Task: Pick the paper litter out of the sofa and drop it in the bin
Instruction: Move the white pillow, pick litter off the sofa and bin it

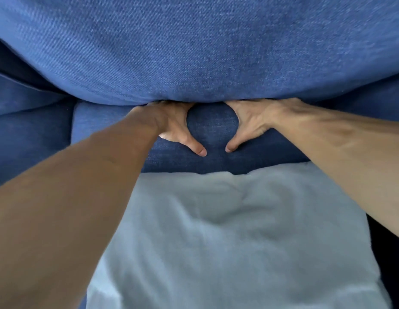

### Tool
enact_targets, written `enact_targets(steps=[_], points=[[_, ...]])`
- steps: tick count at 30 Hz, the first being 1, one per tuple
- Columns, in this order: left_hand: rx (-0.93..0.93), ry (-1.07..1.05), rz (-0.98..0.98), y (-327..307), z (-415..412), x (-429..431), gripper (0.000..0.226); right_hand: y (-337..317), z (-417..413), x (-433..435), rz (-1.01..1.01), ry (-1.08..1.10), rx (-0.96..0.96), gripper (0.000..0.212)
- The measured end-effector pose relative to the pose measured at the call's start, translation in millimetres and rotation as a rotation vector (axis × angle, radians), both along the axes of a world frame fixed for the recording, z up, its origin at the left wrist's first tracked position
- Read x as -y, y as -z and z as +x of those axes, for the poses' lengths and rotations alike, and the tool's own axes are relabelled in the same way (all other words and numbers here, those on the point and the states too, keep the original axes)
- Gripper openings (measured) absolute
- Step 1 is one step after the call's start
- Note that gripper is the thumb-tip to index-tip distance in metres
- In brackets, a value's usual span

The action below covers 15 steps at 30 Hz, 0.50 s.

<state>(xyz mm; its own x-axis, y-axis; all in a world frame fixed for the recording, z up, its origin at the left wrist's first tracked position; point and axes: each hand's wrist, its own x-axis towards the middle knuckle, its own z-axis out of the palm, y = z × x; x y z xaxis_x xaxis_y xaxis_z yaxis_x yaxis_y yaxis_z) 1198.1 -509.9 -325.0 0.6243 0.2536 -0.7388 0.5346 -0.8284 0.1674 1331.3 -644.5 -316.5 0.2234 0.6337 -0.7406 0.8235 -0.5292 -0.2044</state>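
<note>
The blue sofa fills the view: a big back cushion (194,52) bulges over the seat cushion (213,126). My left hand (171,123) and my right hand (252,121) lie side by side on the seat, thumbs spread toward each other. The fingers of both hands are pushed into the gap under the back cushion and are hidden there. No paper litter shows, and no bin is in view. Whether either hand has hold of anything inside the gap cannot be told.
A light grey-blue cloth (227,230) covers the near part of the seat below my arms. Another blue cushion (31,121) lies at the left, with a dark crevice above it.
</note>
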Motion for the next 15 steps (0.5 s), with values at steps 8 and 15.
enact_targets(steps=[8, 15], points=[[0.126, -0.071, 0.074, 1, 0, 14, 0.134, -2, -5, 15, 0.072, 0.069, 0.149, 0.105], [0.18, -0.068, 0.163, -25, -14, 28, 0.087, -18, -26, 35, 0.207, 0.084, 0.22, 0.056]])
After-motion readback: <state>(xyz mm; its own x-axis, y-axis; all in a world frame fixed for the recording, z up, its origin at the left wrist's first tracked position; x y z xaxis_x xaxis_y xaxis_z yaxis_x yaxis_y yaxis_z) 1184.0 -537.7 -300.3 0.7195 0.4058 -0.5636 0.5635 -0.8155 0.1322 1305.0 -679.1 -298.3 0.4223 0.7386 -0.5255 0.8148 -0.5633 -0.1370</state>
